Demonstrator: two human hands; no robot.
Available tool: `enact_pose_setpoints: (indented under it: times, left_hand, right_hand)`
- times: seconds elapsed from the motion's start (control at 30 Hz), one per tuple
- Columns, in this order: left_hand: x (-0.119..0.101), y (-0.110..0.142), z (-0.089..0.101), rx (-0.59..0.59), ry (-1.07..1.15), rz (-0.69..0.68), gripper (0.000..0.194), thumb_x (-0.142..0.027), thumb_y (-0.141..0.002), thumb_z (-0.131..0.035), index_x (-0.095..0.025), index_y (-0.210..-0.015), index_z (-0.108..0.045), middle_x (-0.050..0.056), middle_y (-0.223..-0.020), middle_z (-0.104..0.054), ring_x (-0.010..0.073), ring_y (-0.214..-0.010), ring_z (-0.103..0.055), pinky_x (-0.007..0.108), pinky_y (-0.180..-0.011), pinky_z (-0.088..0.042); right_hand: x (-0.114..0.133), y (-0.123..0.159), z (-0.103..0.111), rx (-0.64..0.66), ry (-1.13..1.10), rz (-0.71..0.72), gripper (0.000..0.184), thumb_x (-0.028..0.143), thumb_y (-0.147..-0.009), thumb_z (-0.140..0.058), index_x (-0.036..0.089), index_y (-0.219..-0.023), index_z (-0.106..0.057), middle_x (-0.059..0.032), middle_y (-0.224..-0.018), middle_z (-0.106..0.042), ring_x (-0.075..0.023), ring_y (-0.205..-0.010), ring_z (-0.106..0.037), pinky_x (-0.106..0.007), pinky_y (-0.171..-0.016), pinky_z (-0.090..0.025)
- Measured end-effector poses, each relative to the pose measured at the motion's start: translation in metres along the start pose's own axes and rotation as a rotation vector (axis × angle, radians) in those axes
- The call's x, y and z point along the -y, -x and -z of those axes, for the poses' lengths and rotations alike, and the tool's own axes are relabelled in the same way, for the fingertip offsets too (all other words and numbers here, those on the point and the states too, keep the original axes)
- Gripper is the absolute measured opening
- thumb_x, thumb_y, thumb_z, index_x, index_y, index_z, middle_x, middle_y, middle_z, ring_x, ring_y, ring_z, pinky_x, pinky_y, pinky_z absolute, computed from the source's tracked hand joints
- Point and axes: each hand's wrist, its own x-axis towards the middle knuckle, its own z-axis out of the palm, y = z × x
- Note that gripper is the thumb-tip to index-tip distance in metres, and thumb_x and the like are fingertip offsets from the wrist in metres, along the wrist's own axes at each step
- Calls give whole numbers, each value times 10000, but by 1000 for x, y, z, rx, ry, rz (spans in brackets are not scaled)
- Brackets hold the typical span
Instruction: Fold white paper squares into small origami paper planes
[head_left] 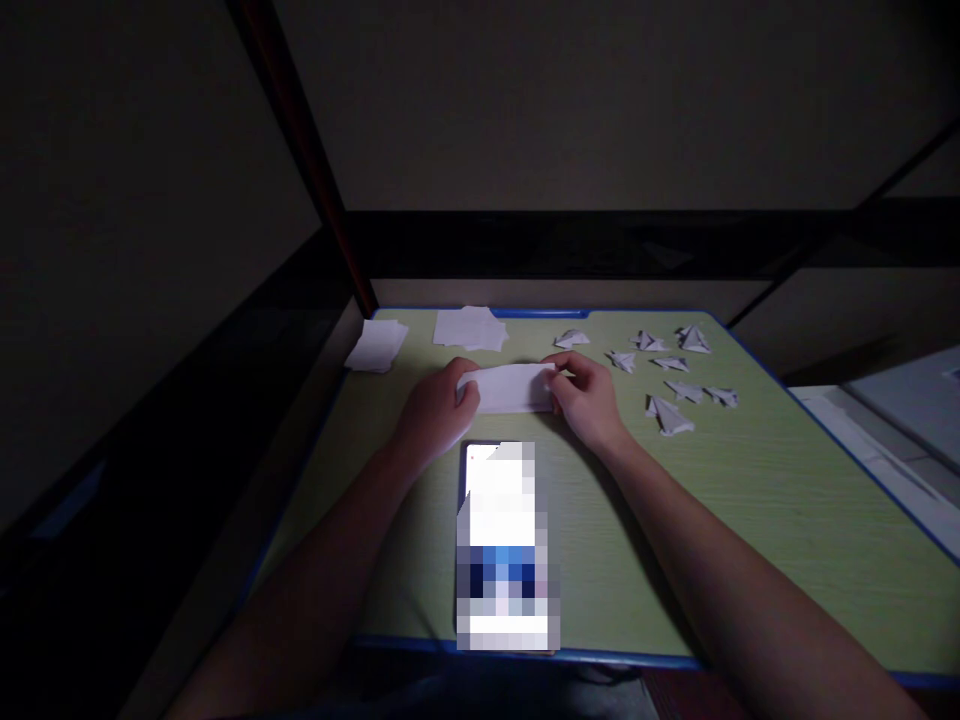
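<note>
A folded sheet of white paper (pixel 510 388) is held out flat between my two hands, just above or on the green table. My left hand (pixel 444 405) pinches its left end, thumb on the near face. At the right end, my right hand (pixel 586 395) grips the paper between thumb and fingers. Right below the sheet lies a lit phone (pixel 501 540), its screen mostly blurred out. Several small folded paper figures (pixel 670 415) are spread to the right of my right hand.
Two stacks of white paper lie at the back: one at the left edge (pixel 376 346), another nearer the middle (pixel 469 328). The table (pixel 750 500) has a blue rim and stands against a wall. Beyond its right side are pale flat items (pixel 907 420).
</note>
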Motion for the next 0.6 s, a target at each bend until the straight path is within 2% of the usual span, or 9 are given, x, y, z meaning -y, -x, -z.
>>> enact_pose_setpoints:
  times: [0.17, 0.4, 0.5, 0.6]
  left_hand:
    - [0, -1, 3, -27, 30, -15, 221, -201, -873, -470, -156, -1013, -635, 4, -673, -607, 128, -577, -528, 233, -539, -332]
    - [3, 0, 3, -84, 99, -40, 185, -208, -865, -483, -171, -946, -645, -28, -601, -546, 112, -531, -502, 225, -519, -314]
    - [7, -3, 1, -118, 149, -18, 187, -241, -870, -486, -179, -962, -636, -41, -570, -516, 110, -500, -483, 222, -503, -313]
    - [12, -6, -2, -123, 253, 8, 176, -264, -866, -503, -181, -970, -618, -20, -635, -602, 118, -532, -537, 221, -514, -347]
  right_hand:
    - [1, -1, 0, 31, -3, -9, 181, 347, -732, -607, 200, -680, -515, 52, -584, -458, -92, -461, -423, -242, -451, -303]
    - [4, 2, 7, 164, 184, 30, 192, 363, -785, -611, 173, -814, -616, 33, -598, -520, -109, -516, -451, -232, -469, -315]
    - [16, 2, 12, 199, 110, -12, 220, 388, -770, -633, 172, -764, -596, 34, -601, -529, -99, -486, -460, -231, -449, -322]
    - [31, -2, 22, 157, 45, -25, 251, 389, -728, -685, 179, -673, -560, 43, -566, -514, -83, -439, -440, -230, -422, -317]
